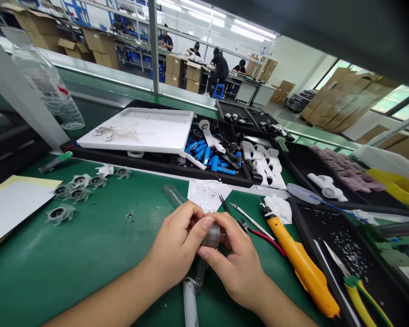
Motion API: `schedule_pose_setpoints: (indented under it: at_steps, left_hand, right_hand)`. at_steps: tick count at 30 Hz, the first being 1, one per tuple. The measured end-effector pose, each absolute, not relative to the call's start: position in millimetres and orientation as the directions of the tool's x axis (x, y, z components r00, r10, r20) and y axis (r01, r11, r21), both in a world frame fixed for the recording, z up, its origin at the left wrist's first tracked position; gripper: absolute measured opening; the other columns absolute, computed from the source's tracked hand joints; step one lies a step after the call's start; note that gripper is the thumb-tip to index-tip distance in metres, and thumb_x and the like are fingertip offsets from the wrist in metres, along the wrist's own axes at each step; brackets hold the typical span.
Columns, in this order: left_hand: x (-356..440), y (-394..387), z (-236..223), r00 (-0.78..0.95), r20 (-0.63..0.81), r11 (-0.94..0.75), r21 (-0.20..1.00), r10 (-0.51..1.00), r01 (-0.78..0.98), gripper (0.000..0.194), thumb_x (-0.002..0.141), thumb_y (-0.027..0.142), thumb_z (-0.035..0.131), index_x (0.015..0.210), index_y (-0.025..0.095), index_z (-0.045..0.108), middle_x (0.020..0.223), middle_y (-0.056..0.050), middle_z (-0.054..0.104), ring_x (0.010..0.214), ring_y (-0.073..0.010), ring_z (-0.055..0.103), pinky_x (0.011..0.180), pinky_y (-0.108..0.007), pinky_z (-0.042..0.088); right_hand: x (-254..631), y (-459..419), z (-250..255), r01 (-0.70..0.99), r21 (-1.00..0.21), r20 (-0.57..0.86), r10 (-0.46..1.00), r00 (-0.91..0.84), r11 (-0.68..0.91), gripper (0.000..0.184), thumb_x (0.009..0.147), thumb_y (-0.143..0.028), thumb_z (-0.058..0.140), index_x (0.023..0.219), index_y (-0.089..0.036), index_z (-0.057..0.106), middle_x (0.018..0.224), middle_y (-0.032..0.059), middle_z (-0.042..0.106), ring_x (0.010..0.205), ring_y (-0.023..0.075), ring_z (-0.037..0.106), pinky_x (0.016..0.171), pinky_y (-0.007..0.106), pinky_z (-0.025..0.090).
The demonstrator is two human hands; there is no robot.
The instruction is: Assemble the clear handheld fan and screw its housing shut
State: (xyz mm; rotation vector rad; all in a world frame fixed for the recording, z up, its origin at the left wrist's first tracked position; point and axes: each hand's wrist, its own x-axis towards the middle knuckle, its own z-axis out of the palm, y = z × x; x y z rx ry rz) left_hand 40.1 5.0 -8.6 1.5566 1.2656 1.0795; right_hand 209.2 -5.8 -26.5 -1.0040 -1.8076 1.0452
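Plastic part [211,237], one piece, grey and half clear, is held above the middle of the desk [116,254]; the left hand [179,238] and the right hand [235,261] both have their fingers closed on it. At left, seven fan wheels [79,194] lie on the desk. At right are one orange screwdriver [300,259], one knife [250,219], one red-handled cutter [267,237] and one pair of pliers [351,284].
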Motion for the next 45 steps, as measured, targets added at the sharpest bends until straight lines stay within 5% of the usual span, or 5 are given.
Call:
schedule_pose_setpoints:
  at_steps: [15,19,31,38,45]
  left_hand:
    - [38.7,4.1,-3.4,0.079,0.127,-0.144,0.952,0.989,0.269,0.028,0.095,0.045,0.056,0.081,0.022,0.058,0.080,0.000,0.059,0.070,-0.0165,0.056,0.065,-0.027,0.043]
    - [31.5,5.7,1.8,0.005,0.129,-0.125,0.948,0.992,0.293,0.031,0.097,0.047,0.054,0.080,0.022,0.057,0.076,0.001,0.057,0.065,-0.0154,0.054,0.063,-0.028,0.041]
    - [39.1,9.4,4.1,0.198,-0.283,0.346,0.781,0.938,-0.520,0.026,0.099,0.039,0.056,0.099,0.016,0.067,0.092,-0.006,0.061,0.073,-0.0142,0.054,0.059,-0.023,0.048]
    - [35.8,5.2,3.2,0.322,-0.208,0.373,0.685,0.923,-0.626,0.024,0.089,0.022,0.062,0.110,0.016,0.071,0.095,-0.008,0.059,0.080,-0.0172,0.054,0.074,-0.030,0.050]
    - [38.4,0.9,-1.7,0.306,-0.114,0.258,0.836,0.945,-0.485,0.026,0.090,0.019,0.065,0.115,0.026,0.067,0.098,-0.003,0.060,0.086,-0.0168,0.058,0.079,-0.031,0.052]
  right_hand:
    - [210.9,-8.4,-35.4,0.113,-0.970,0.166,0.928,-0.334,0.214,0.049,0.092,-0.021,0.067,0.135,-0.041,0.054,0.127,0.0024,0.056,0.110,0.0202,0.065,0.091,0.033,0.058]
    - [213.0,-5.3,-31.8,-0.031,-0.998,0.066,0.978,-0.196,0.061,0.042,0.092,-0.030,0.069,0.131,-0.035,0.056,0.105,0.0023,0.063,0.087,0.0172,0.067,0.074,0.030,0.063]
    - [215.2,-1.7,-27.3,-0.368,-0.929,0.073,0.961,-0.265,-0.031,0.045,0.092,-0.032,0.072,0.134,-0.034,0.058,0.103,0.0031,0.069,0.083,0.0156,0.068,0.075,0.029,0.061]
    - [217.1,3.0,-23.5,-0.491,-0.857,0.029,0.937,-0.348,-0.155,0.045,0.095,-0.028,0.068,0.138,-0.036,0.058,0.117,0.0043,0.069,0.092,0.0167,0.068,0.078,0.030,0.061]
    - [217.6,6.3,-17.2,-0.582,-0.782,0.000,0.933,-0.360,-0.224,0.042,0.096,-0.024,0.065,0.137,-0.034,0.061,0.118,0.0053,0.071,0.088,0.0168,0.070,0.074,0.030,0.062]
